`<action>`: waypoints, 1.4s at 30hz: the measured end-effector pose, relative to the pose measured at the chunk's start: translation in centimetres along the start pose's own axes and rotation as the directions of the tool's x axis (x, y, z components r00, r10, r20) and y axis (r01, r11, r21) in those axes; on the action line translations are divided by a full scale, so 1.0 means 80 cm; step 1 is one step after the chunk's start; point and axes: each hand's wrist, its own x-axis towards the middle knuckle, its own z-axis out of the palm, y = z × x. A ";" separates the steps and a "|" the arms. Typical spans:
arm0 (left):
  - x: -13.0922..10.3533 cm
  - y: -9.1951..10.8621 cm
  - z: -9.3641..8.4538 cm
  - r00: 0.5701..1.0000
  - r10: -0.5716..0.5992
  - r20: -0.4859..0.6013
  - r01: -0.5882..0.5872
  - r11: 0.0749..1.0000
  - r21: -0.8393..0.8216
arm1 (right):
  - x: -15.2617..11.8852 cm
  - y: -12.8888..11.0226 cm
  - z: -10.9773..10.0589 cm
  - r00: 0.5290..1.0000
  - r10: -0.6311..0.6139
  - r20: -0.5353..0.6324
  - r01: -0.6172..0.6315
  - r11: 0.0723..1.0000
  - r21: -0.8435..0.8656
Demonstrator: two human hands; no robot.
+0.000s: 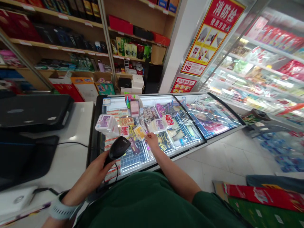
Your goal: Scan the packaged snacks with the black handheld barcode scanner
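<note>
My left hand (102, 164) is wrapped round the handle of a black barcode scanner (120, 147), whose head points right over the freezer's glass top. Between its fingertips, my right hand (151, 139) pinches a small yellow-and-white packet (139, 132) just above the glass. A red-and-white packet (124, 130) lies left of it. Stacks of similar packets stand on the glass: a purple-and-white stack (104, 123) at the left, another purple-labelled stack (156, 125) and a red-labelled packet (169, 119) to the right. What is printed on the packets is too small to read.
The chest freezer (201, 144) holds wire baskets of wrapped goods under its glass. At the left is a white counter (82, 126) with a black device (33, 109) and cables. Shelves (71, 49) line the back; a lit display cooler (268, 66) stands right.
</note>
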 end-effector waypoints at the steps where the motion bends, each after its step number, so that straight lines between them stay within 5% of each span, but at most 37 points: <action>1: 0.001 0.004 0.000 1.000 0.012 0.001 -0.012 1.000 0.003 | -0.002 -0.001 -0.005 1.000 -0.020 -0.006 0.020 1.000 -0.001; 21: 0.016 0.056 0.013 0.984 0.157 0.079 -0.155 0.987 -0.029 | -0.045 -0.037 -0.072 0.961 -0.252 -0.113 0.246 0.967 -0.067; 42: 0.016 0.059 0.017 0.980 0.165 0.107 -0.166 0.986 0.001 | -0.047 -0.030 -0.079 0.952 -0.276 -0.133 0.265 0.960 -0.093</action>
